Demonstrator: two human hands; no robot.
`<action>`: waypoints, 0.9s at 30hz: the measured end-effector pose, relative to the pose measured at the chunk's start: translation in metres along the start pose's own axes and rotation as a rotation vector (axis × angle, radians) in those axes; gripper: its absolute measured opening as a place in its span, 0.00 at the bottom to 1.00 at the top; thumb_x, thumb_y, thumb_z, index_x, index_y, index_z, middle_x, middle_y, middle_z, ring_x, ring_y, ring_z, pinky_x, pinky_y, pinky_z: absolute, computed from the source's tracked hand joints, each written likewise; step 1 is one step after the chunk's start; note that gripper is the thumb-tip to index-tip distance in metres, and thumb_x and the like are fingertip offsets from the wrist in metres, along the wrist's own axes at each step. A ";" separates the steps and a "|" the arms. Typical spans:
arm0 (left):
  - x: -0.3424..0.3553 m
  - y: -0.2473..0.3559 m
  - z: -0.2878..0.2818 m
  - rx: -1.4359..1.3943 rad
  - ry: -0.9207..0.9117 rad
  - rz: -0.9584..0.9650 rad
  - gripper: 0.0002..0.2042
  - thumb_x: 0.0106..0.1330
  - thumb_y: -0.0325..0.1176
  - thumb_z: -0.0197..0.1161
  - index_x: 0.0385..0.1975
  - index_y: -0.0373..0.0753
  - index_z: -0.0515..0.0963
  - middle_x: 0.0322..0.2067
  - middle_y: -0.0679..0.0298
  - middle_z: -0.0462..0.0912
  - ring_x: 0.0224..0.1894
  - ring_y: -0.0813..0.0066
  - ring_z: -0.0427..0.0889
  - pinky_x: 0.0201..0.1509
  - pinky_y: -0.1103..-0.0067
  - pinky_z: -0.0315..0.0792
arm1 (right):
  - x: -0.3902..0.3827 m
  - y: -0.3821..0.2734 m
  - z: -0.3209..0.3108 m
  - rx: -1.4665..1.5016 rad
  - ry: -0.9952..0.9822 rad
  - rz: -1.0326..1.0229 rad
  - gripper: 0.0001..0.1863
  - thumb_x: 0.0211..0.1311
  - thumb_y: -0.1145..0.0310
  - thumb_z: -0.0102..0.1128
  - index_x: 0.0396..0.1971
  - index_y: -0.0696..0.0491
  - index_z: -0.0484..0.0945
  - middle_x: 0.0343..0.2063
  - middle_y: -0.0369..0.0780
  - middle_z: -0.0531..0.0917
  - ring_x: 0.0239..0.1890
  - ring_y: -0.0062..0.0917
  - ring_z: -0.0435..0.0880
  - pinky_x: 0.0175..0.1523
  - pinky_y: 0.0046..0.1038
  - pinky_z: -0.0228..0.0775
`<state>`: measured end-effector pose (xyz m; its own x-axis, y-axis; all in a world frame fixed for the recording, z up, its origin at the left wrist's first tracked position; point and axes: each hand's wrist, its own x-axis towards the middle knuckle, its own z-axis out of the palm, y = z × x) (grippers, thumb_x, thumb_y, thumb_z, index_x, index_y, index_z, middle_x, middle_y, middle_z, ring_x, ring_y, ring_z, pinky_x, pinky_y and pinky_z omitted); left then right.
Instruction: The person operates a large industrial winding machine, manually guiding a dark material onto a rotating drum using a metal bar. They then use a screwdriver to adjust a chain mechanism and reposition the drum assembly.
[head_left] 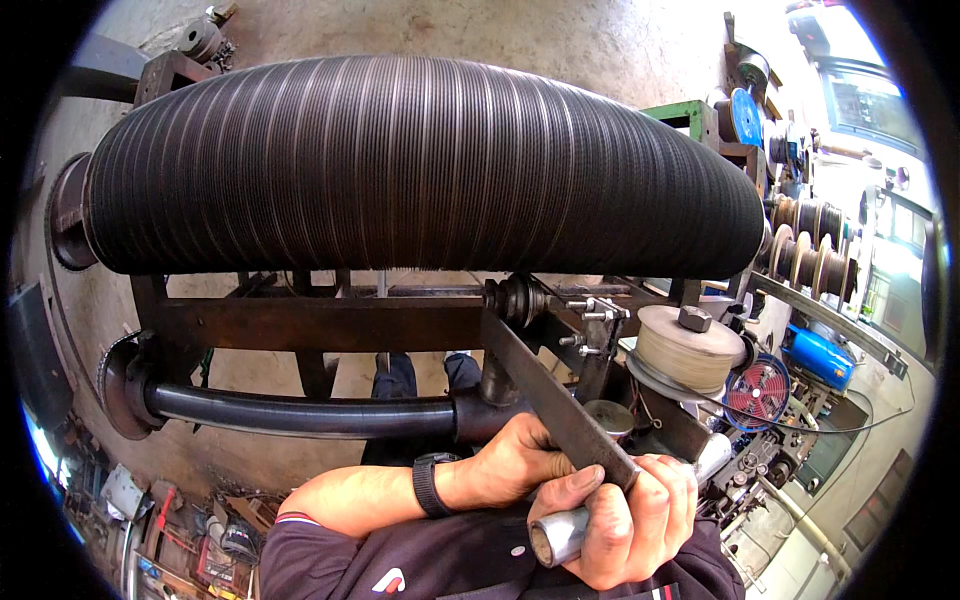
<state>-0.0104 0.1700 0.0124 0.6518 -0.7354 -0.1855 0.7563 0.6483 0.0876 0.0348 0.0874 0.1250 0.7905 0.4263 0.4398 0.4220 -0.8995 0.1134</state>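
Currently, I have both hands close together low in the head view, in front of the dark shirt (430,565). The right hand (625,515) is clenched around a tube (562,536): its fingers curl over the metal, its thumb lies near the lower end of the flat bar (560,400), and the tube's open end pokes out on the left of the fist. The left hand (515,462), with a black watch (431,485) at the wrist, is partly closed against the bar's left side; its fingertips go out of sight behind the metal, so I cannot tell whether they grasp anything.

I see the bar slant down from beside the pulley (520,300) to the right hand, ending right at the knuckles. Beyond it, a big dark roller (420,170), ringed with fine close lines, stretches across the upper view. A black shaft (300,408) runs below the roller, left of the bar. To the right of the bar stands a pale spool (685,350) with a hex nut (694,318) on top, and a fan (758,392) with red blades is farther right.
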 end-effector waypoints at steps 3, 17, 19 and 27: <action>-0.001 0.000 -0.001 0.000 -0.011 0.016 0.11 0.70 0.29 0.66 0.50 0.35 0.84 0.47 0.63 0.88 0.49 0.78 0.84 0.55 0.79 0.78 | 0.000 -0.002 0.001 -0.006 0.003 -0.003 0.09 0.53 0.76 0.59 0.20 0.57 0.67 0.14 0.45 0.72 0.14 0.37 0.73 0.22 0.37 0.68; -0.006 0.008 0.003 0.002 0.051 -0.007 0.09 0.71 0.31 0.67 0.46 0.33 0.85 0.43 0.64 0.89 0.46 0.80 0.83 0.51 0.79 0.78 | 0.003 -0.009 0.000 0.011 -0.030 -0.003 0.08 0.53 0.78 0.58 0.21 0.58 0.68 0.15 0.45 0.73 0.15 0.37 0.74 0.22 0.37 0.69; -0.006 0.007 0.003 -0.001 0.038 -0.013 0.10 0.71 0.31 0.67 0.46 0.33 0.85 0.43 0.65 0.89 0.46 0.80 0.83 0.51 0.79 0.78 | 0.002 -0.008 -0.002 0.006 -0.032 -0.003 0.08 0.53 0.78 0.58 0.21 0.58 0.68 0.15 0.45 0.73 0.15 0.37 0.74 0.22 0.37 0.69; -0.009 0.006 -0.003 0.017 -0.007 -0.020 0.12 0.71 0.30 0.66 0.51 0.34 0.83 0.47 0.63 0.88 0.49 0.79 0.83 0.54 0.80 0.77 | 0.004 -0.013 0.000 -0.018 -0.012 0.004 0.08 0.53 0.78 0.58 0.21 0.58 0.68 0.15 0.45 0.72 0.15 0.37 0.74 0.22 0.37 0.69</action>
<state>-0.0119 0.1807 0.0112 0.6372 -0.7493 -0.1802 0.7697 0.6304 0.1007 0.0323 0.1010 0.1252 0.7974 0.4238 0.4296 0.4110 -0.9027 0.1277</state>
